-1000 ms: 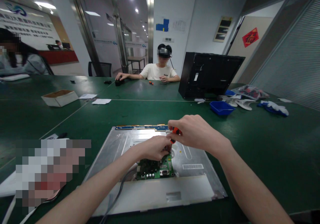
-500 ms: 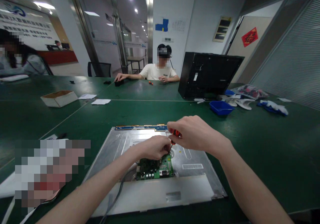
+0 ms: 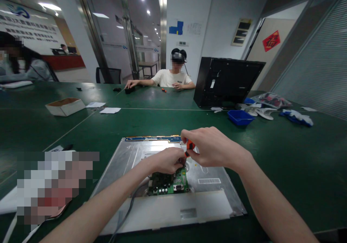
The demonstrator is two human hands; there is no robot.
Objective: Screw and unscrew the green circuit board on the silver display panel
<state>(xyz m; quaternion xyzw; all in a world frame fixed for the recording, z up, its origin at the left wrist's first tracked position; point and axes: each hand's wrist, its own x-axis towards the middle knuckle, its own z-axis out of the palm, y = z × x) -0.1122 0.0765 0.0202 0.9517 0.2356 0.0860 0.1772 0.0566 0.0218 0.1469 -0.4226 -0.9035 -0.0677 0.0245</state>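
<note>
Over the board (image 3: 177, 181), our right hand (image 3: 215, 145) grips the driver (image 3: 191, 144).
It slants down left toward the board; beside it our left hand (image 3: 166, 160) curls, its hold hidden.

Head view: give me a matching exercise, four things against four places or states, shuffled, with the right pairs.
1. Right hand
2. Green circuit board
3. Blue tray
4. Open box

A. On the table, left of the white papers
B. Partly hidden by the left hand, over the metal panel
C. Gripping an orange-and-black handle
D. Near the black monitor

Pairs: 1-C, 2-B, 3-D, 4-A
</note>
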